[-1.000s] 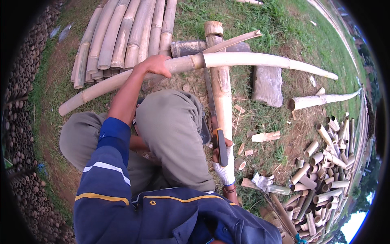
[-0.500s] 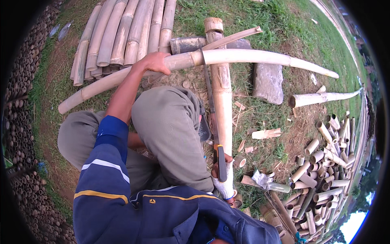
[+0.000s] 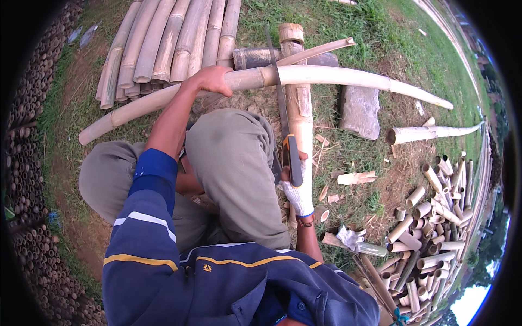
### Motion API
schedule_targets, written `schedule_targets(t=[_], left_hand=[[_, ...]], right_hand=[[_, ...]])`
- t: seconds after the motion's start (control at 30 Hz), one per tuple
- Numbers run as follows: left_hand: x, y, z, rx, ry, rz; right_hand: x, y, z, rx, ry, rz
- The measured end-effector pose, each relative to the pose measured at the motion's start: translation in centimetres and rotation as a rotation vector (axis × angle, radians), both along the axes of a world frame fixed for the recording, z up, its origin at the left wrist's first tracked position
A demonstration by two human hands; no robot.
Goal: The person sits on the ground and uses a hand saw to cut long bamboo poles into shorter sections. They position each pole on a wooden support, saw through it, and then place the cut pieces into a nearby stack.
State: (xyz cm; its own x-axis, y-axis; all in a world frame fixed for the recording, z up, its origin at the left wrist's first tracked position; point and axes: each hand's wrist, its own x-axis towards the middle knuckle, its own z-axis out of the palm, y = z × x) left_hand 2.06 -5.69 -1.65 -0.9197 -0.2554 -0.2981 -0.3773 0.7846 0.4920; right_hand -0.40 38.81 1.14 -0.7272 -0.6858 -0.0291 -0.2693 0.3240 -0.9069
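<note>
A long, bowed bamboo pole (image 3: 337,74) lies crosswise over an upright-running bamboo support (image 3: 299,114). My left hand (image 3: 215,80) is wrapped round the pole, left of the saw's place. In my right hand (image 3: 293,176), which wears a white glove, is the black and orange handle of a hand saw (image 3: 283,103). The blade crosses the pole at a darker ring beside the support, and its tip reaches past the far side. A split bamboo strip (image 3: 315,51) slants behind the pole, touching the support.
Several bamboo poles (image 3: 179,43) lie stacked at the far left. A stone block (image 3: 360,111) sits under the pole to the right, near another bamboo pole (image 3: 429,133). Many short cut pieces (image 3: 424,228) are heaped at the right. Stacked bamboo ends (image 3: 27,174) line the left edge.
My right hand has pushed the saw away from my body, so more blade extends beyond the pole. My left hand keeps its hold, and the view has shifted slightly.
</note>
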Motion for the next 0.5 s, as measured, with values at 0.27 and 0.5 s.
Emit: schedule_targets(t=[0.27,0.5], left_hand=[[0.9,1.7,1.1,-0.055,-0.026,0.076],[-0.2,1.8,0.5,-0.025,-0.006,0.026]], right_hand=[[0.0,-0.6,1.1,-0.055,-0.011,0.018],[-5.4,-10.7,4.6,0.084,-0.060,-0.038]])
